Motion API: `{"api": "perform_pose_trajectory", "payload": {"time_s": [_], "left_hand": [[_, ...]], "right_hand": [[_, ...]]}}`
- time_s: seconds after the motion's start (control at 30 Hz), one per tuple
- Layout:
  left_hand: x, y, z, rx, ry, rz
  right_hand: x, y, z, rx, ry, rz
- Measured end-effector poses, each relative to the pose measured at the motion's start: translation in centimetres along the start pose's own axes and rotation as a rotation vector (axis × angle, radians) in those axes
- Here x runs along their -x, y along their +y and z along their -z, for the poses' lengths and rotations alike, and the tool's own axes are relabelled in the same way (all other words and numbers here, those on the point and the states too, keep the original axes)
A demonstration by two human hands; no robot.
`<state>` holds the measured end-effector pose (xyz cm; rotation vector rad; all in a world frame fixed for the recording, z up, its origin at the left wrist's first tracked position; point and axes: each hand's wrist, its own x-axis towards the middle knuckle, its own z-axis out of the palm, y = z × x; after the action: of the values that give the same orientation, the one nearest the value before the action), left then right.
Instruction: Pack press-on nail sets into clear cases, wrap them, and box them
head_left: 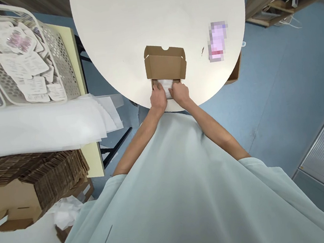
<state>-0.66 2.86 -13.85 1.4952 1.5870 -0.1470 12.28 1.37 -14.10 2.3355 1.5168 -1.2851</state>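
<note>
A small brown cardboard box sits at the near edge of the round white table, its lid raised and leaning away from me. White wrapping, maybe foam sheet, fills the bottom part; whatever is inside it is hidden. My left hand grips the left side of the box, its fingers curled at the wall and against the wrapping. On the opposite side my right hand is closed at the right wall, thumb pointing inward onto the wrapping. Some fingertips of both hands are hidden.
The white table carries a blurred pink-purple item at right. To the left, a perforated basket holds white cards, beside stacked white sheets and flattened cardboard boxes. An open brown carton is partly hidden under the table's right edge.
</note>
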Motion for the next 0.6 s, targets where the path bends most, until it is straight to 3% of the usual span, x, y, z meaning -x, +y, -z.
{"api": "perform_pose_trajectory", "payload": {"time_s": [0.07, 0.13, 0.27, 0.43, 0.6], "left_hand": [[0.5, -0.4, 1.2, -0.07, 0.015, -0.023], [0.4, -1.3, 2.7, -0.03, 0.115, -0.088], [-2.5, -3.4, 6.0, 0.298, 0.325, -0.267], [-7.7, -3.8, 7.3, 0.386, 0.19, -0.289], [-8.9, -3.1, 6.9, 0.442, 0.149, -0.335]], "right_hand": [[1.2, 0.5, 1.4, 0.046, 0.077, -0.009], [2.3, 1.8, 3.1, -0.051, 0.199, 0.015], [1.6, 5.2, 5.8, -0.326, 0.465, 0.1], [-3.3, 7.1, 5.6, -0.419, 0.314, 0.102], [-5.2, 6.4, 5.2, -0.501, 0.315, 0.156]]}}
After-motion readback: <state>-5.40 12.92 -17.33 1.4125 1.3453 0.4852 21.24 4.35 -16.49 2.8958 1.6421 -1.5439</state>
